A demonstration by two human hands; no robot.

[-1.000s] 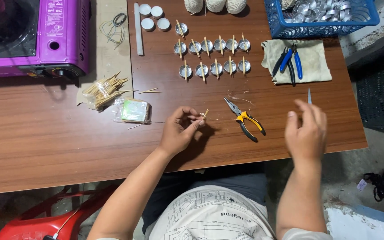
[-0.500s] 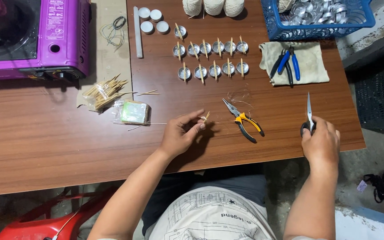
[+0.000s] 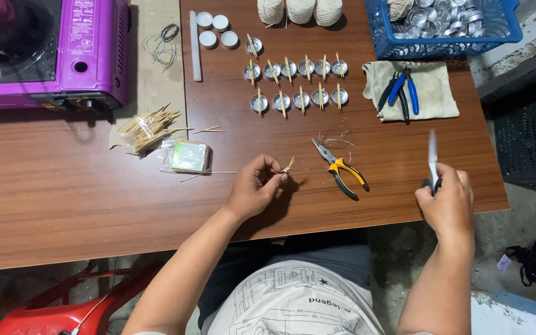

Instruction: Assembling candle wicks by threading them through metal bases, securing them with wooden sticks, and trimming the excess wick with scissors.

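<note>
Head view, looking down: your left hand [image 3: 254, 191] rested on the brown wooden worktop [image 3: 63, 186], its fingers [image 3: 272, 180] pinched shut on a small bundle of pale sticks [image 3: 288, 165] whose splayed tips poked out to the right. The bundle was short, thin and straw-coloured, held just above the wood near the worktop's front edge.

Your right hand [image 3: 449, 201] hovered at the worktop's right front corner, fingers wrapped around the dark handles of a pair of scissors [image 3: 433, 160], whose slim silvery blades pointed upward and showed blurred.

Between the two hands lay yellow-handled pliers [image 3: 340, 169], jaws toward the back, beside a few loose fibres. Farther back stood two rows of small metal cups [image 3: 296, 84], each with a stick laid across it, and four white discs [image 3: 216, 30]. Blue-handled cutters [image 3: 401, 92] lay on a beige cloth [image 3: 435, 99] below a blue basket [image 3: 442, 43] of metal cups. To the left were a heap of sticks [image 3: 147, 127], a small clear packet [image 3: 188, 155] and a purple stove [image 3: 88, 49].
</note>
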